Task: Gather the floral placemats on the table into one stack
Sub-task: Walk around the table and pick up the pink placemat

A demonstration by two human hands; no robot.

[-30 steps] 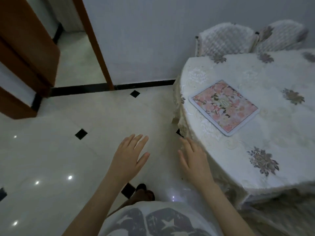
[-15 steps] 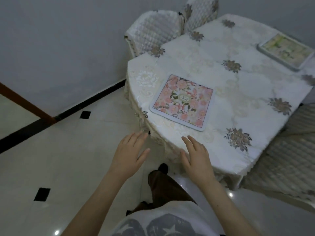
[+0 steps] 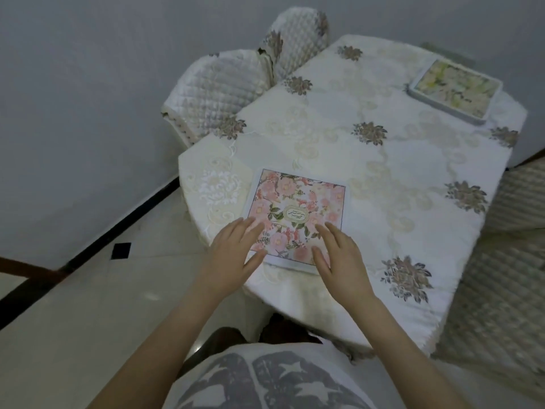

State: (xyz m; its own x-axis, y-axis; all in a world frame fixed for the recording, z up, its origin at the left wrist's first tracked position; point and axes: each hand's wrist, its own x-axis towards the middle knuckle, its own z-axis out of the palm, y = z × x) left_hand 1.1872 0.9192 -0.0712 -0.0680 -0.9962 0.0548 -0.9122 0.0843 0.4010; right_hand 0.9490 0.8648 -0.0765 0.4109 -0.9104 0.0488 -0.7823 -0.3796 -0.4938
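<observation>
Two mats sit apart: the pink mat (image 3: 298,215) at the table (image 3: 383,172) edge nearest us, the green mat (image 3: 454,90) at its far corner. We spread our left hand (image 3: 233,249) and right hand (image 3: 339,255), fingers straight, over pink's near corners, likely to lift it first.

Pale grey wall (image 3: 88,113), glossy cream floor tiles (image 3: 73,320) with black insets, cloth-covered table (image 3: 383,178), quilted chairs (image 3: 218,93) around it

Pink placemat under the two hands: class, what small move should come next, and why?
Probably curl both hands round the pink placemat's near edge and lift it. The left hand and right hand lie open over its near corners, gripping nothing, and the green placemat lies apart at the table's far side.
</observation>
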